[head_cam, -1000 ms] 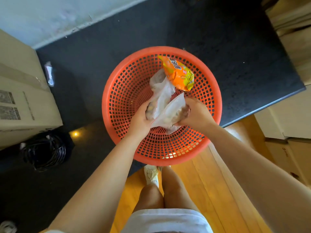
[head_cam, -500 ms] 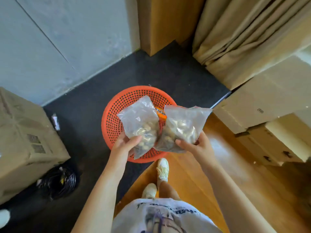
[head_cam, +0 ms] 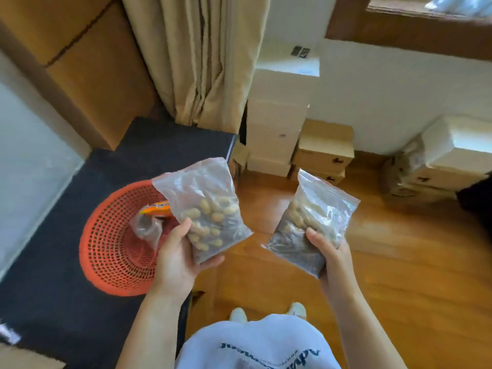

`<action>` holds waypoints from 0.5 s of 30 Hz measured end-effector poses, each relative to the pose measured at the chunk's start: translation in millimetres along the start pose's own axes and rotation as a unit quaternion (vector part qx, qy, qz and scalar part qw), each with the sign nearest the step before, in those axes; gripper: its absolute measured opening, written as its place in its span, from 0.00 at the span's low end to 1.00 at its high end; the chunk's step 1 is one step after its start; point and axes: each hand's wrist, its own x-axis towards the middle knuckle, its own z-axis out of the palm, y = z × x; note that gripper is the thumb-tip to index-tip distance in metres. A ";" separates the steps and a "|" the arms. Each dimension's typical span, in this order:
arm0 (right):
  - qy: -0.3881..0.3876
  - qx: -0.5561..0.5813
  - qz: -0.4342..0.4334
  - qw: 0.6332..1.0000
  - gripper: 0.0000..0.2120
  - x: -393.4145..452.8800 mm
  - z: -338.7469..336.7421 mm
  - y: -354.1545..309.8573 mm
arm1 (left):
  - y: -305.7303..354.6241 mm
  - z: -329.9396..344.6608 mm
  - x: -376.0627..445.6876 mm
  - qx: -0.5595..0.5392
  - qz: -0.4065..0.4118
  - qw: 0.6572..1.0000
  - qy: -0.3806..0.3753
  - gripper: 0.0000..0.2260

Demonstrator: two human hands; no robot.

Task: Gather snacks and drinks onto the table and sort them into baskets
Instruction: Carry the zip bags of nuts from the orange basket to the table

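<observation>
My left hand (head_cam: pixel 178 257) grips a clear zip bag of peanuts (head_cam: pixel 207 209), held upright above the floor. My right hand (head_cam: pixel 328 251) grips a second clear bag of peanuts (head_cam: pixel 314 219) further right. Both bags are lifted clear of the orange mesh basket (head_cam: pixel 111 251), which sits on the dark mat at lower left. Inside the basket lie an orange snack packet (head_cam: pixel 157 209) and another small clear bag (head_cam: pixel 147 227), partly hidden by my left hand and its bag.
The dark mat (head_cam: pixel 53 288) covers the floor at left; wooden floor (head_cam: pixel 399 275) spreads to the right. A beige curtain (head_cam: pixel 202 62) hangs ahead. White and cardboard boxes (head_cam: pixel 324 150) stack along the wall, more boxes (head_cam: pixel 439 166) at far right.
Both hands took the two peanut bags out of the basket and raised them. My view swung up and to the right, and the bags moved apart.
</observation>
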 end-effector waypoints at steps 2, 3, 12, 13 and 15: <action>0.039 0.019 -0.024 0.999 0.27 -16.4 -29.3 -8.7 | -7.3 27.2 1.8 0.072 -0.012 0.996 -0.047 0.18; 0.062 0.026 -0.036 0.997 0.29 -25.4 -45.5 -12.0 | -12.4 43.7 1.8 0.107 -0.019 0.991 -0.075 0.25; 0.240 0.100 -0.097 0.961 0.22 -129.5 -198.9 -40.2 | -113.3 200.6 -23.1 0.270 -0.089 0.929 -0.236 0.27; 0.264 0.103 -0.099 0.954 0.22 -143.8 -219.3 -41.9 | -129.0 220.1 -32.1 0.278 -0.098 0.922 -0.252 0.26; 0.305 0.111 -0.109 0.940 0.21 -178.7 -266.0 -44.7 | -169.0 263.7 -53.9 0.293 -0.117 0.908 -0.275 0.26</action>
